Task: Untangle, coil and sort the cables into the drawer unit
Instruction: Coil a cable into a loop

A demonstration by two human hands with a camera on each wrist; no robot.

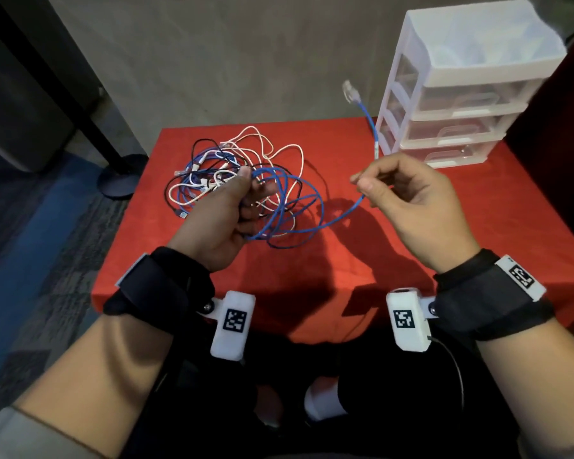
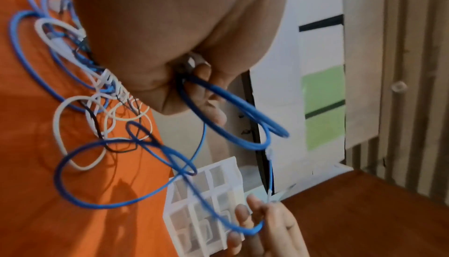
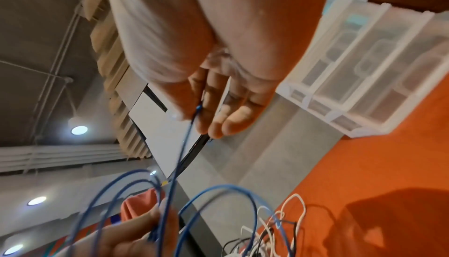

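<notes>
Here our left hand (image 1: 226, 210) grips blue cable (image 1: 312, 223) loops, right hand (image 1: 408, 193) pinches its end, drawer unit (image 1: 461, 91) drawers closed, contents unclear.

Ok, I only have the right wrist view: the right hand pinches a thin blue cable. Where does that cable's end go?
Observer: In the head view, the thin blue cable rises past the right hand to a clear plastic plug in the air, left of the white plastic drawer unit.
Operator: Are the left hand's loops free of the pile?
Observer: Not clearly; white and black strands cross the blue loops that the left hand grips.
Operator: How much is left?
Observer: A tangle of white, black and blue cables lies on the red tablecloth behind that hand.
</notes>
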